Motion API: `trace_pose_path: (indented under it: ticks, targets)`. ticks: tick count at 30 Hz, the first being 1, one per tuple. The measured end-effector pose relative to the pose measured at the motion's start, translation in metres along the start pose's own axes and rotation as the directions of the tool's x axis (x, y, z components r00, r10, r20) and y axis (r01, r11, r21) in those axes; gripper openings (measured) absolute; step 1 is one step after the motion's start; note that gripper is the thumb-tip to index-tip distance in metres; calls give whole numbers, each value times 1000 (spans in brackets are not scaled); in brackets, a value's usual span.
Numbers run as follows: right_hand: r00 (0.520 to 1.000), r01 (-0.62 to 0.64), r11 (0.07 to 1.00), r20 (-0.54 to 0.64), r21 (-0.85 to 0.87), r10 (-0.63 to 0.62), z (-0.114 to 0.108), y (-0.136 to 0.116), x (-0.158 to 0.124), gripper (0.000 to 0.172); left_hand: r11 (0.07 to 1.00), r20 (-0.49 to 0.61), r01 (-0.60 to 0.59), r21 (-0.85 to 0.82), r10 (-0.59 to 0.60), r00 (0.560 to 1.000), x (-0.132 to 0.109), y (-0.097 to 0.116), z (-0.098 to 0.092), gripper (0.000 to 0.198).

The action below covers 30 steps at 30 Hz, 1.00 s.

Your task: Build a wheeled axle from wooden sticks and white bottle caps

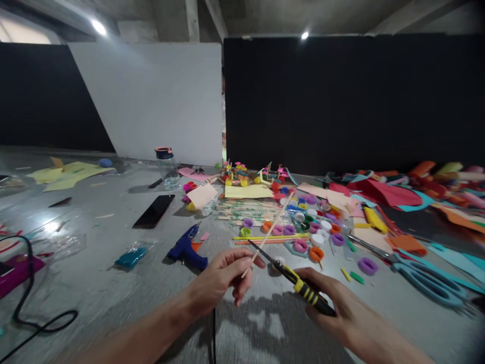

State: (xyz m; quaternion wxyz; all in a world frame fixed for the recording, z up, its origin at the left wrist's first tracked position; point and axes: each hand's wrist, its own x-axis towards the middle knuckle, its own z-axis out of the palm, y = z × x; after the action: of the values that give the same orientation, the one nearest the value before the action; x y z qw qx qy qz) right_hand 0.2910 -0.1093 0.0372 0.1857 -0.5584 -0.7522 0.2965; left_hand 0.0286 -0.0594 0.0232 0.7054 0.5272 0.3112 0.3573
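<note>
My left hand [231, 273] pinches a thin wooden stick [273, 225] near its lower end, and the stick slants up to the right. In my right hand [337, 298] is a tool with a black-and-yellow handle [306, 289] and a long, narrow dark tip [267, 255]. That tip lies close to the stick just above my left fingers; whether they touch I cannot tell. Just left of my left hand, a blue glue gun [187, 248] lies on the grey table [129, 303]. Beyond both hands are a bundle of wooden sticks [246, 210] and several coloured bottle caps [316, 240].
At right lie large blue-handled scissors [428, 280], a purple ring [367, 266] and piled coloured foam sheets [390, 194]. A phone [154, 211], a water bottle [166, 169] and a blue packet [132, 257] are at left. A black cable [28, 283] loops near the left edge.
</note>
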Motion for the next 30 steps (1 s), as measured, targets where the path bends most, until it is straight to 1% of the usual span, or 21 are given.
trace_pose_path:
  ticks: [7,14,19,24,27,30]
  targets:
    - [999,1,1000,35,25,-2,0,-7,-1,53,1000,6,13,15,-13,1000,-1,2,3,33]
    - [998,-6,1000,56,8,6,-1,-6,-2,51,999,13,37,36,-38,999,-1,4,3,34]
    - [999,-9,1000,50,19,8,0,-3,-4,50,998,-29,33,50,-31,999,0,4,2,42]
    - [998,-10,1000,68,26,8,2,-1,-2,49,996,-58,25,80,-20,998,2,3,3,36]
    - [998,-2,1000,59,27,0,3,-2,-1,46,996,-56,29,89,-24,998,2,3,3,35]
    - [997,0,999,80,35,-3,3,-2,-1,49,995,-44,30,91,-26,999,1,3,4,36]
